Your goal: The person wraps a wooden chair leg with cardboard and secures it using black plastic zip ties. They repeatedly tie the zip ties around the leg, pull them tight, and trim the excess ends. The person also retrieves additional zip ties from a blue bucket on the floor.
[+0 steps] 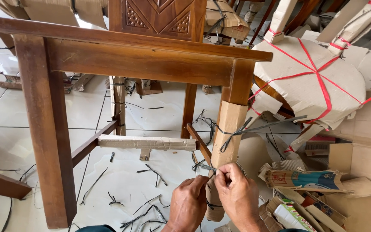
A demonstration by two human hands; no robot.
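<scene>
Presently we judge strapping underway: both hands, left hand [188,202] and right hand [237,193], fingers pinched shut on the black strap [232,131] (cardboard-wrapped leg [228,133]); tightening needs steady tension.

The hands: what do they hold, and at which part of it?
Both the left hand and right hand pinch a dark strap around the cardboard-wrapped chair leg, near its lower part.

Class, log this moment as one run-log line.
left hand: on black strap | right hand: pinching strap | cardboard wrap: on chair leg
</scene>
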